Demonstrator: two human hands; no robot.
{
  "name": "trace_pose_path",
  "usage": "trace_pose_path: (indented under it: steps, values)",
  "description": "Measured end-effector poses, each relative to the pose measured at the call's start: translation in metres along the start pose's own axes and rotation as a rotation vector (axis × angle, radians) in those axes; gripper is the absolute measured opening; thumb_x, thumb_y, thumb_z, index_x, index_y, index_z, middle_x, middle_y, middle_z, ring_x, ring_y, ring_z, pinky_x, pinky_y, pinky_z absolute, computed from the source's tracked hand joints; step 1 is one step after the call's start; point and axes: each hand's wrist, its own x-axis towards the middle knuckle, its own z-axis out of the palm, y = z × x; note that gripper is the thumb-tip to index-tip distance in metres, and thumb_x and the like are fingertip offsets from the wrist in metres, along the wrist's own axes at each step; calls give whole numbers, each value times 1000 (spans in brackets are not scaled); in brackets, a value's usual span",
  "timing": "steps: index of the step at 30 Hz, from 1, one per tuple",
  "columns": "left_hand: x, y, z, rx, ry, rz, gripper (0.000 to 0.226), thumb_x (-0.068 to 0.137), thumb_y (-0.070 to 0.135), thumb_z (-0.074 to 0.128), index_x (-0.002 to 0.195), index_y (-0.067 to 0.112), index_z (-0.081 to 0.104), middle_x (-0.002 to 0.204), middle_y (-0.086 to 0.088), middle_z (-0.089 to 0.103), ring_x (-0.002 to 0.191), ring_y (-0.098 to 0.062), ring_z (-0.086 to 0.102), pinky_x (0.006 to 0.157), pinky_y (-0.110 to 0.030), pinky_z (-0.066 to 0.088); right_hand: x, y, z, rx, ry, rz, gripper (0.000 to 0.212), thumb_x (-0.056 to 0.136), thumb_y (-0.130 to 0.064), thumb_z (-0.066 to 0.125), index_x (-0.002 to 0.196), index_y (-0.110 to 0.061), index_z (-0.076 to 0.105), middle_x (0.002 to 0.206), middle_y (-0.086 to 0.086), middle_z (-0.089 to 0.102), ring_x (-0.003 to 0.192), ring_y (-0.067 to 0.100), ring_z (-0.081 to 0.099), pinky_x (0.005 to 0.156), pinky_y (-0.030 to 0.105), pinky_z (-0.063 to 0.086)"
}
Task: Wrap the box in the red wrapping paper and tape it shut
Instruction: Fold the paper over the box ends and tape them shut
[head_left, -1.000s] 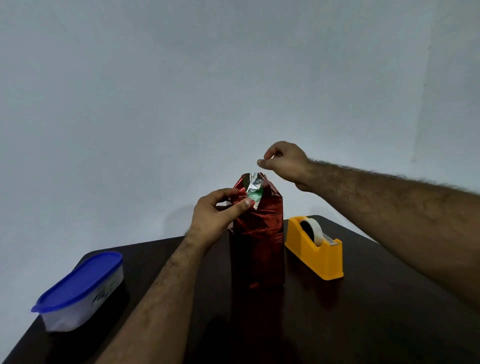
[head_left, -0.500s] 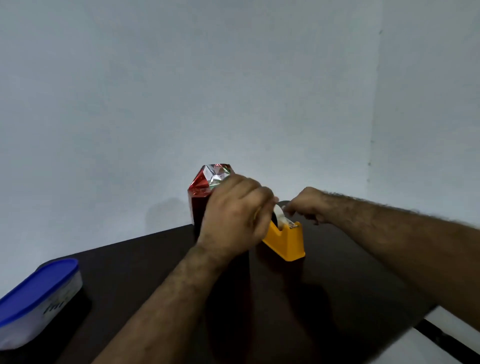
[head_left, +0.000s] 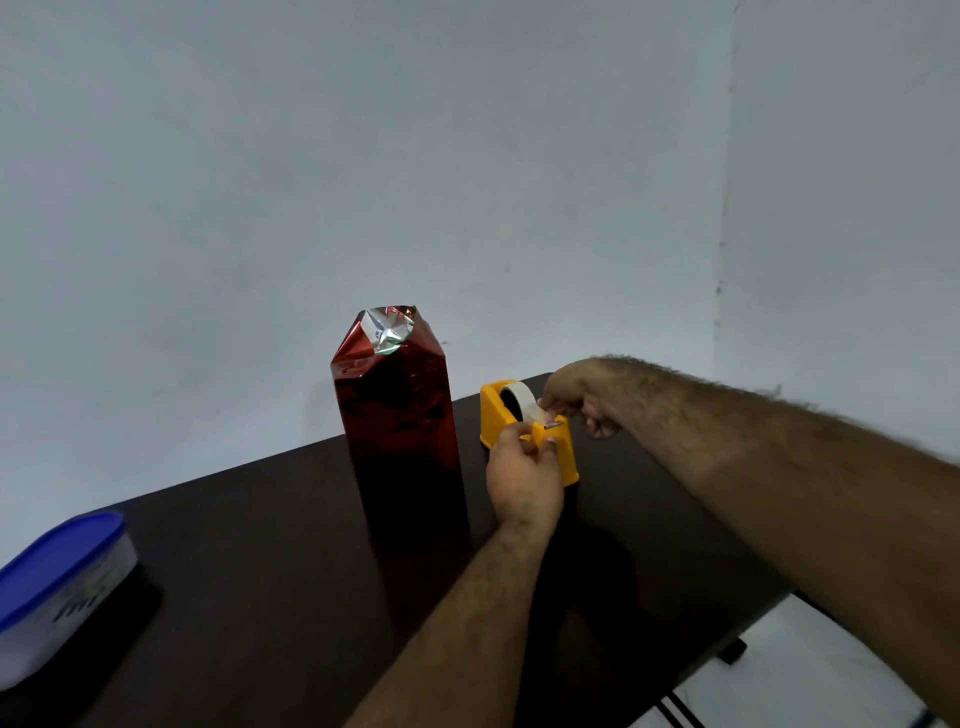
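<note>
- Now my left hand (head_left: 524, 475) grips the yellow plastic tape dispenser (head_left: 563, 457); my right hand (head_left: 576, 397) pinches its white tape (head_left: 527, 404).
- Upright red foil-wrapped box (head_left: 400, 431) stands at nine o'clock from both, nearer my left.

I see a dark desk (head_left: 270, 561) set against a pale wall (head_left: 363, 156). At its left edge sits a white tub (head_left: 57, 618) with a blue lid (head_left: 57, 556); its dark printing is too blurred to read.
</note>
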Motion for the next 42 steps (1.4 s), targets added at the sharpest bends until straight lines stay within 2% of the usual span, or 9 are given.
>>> trace_pose_path:
  steps: [8,15,18,20,22,24,30,36,42]
  values:
    - [11,-24,12,-162,71,-23,31,101,33,69,131,26,71,111,7,70,97,-5,64,86,-28,54,-1,2,5,-3,-22,7,33,95,-15,59,68,-20,40,62,-1,33,54,14,28,54,26,28]
    - [13,-28,13,-134,35,10,33,101,40,68,132,29,71,124,5,69,112,-14,66,96,-40,59,-19,4,3,138,44,-98,26,97,-17,51,74,-22,40,65,-1,32,54,13,20,54,24,21]
    - [14,-27,13,-117,35,11,34,101,40,68,133,29,71,129,4,68,111,-12,62,96,-35,55,-35,12,-3,173,82,-230,34,107,-10,45,73,-12,47,65,0,38,57,12,33,56,24,28]
    - [14,-28,11,-125,33,9,34,101,40,68,133,29,71,129,3,68,111,-13,63,95,-35,55,-39,19,-5,161,116,-251,23,106,-12,48,85,-9,55,74,2,44,71,16,40,66,29,32]
    - [15,-29,10,-132,27,4,35,101,40,68,133,29,71,129,3,69,115,-17,65,97,-38,56,-39,24,0,206,125,-196,4,102,-14,54,100,-12,57,87,5,44,70,18,32,62,32,28]
    - [15,-29,10,-139,27,-4,35,100,41,69,133,30,71,130,2,69,117,-19,66,98,-39,57,-30,30,5,284,115,-196,12,96,-12,61,108,-14,59,90,5,44,65,16,30,55,31,26]
    - [17,-31,12,-135,45,-2,34,99,42,70,131,32,72,125,4,71,113,-18,69,95,-42,60,-18,37,24,478,188,-236,9,87,-3,62,88,-8,69,76,7,66,65,17,60,44,26,31]
    - [22,-37,13,-115,50,-4,35,98,42,71,132,34,72,124,4,70,111,-16,68,95,-41,60,-9,52,34,525,294,-217,9,87,0,63,91,-2,71,72,8,70,50,12,60,30,11,29]
    - [22,-36,13,-131,46,-8,35,97,42,72,131,33,73,122,5,71,109,-14,69,94,-43,62,3,51,44,470,376,-220,16,77,-5,67,90,-1,75,87,12,76,77,22,74,55,24,49]
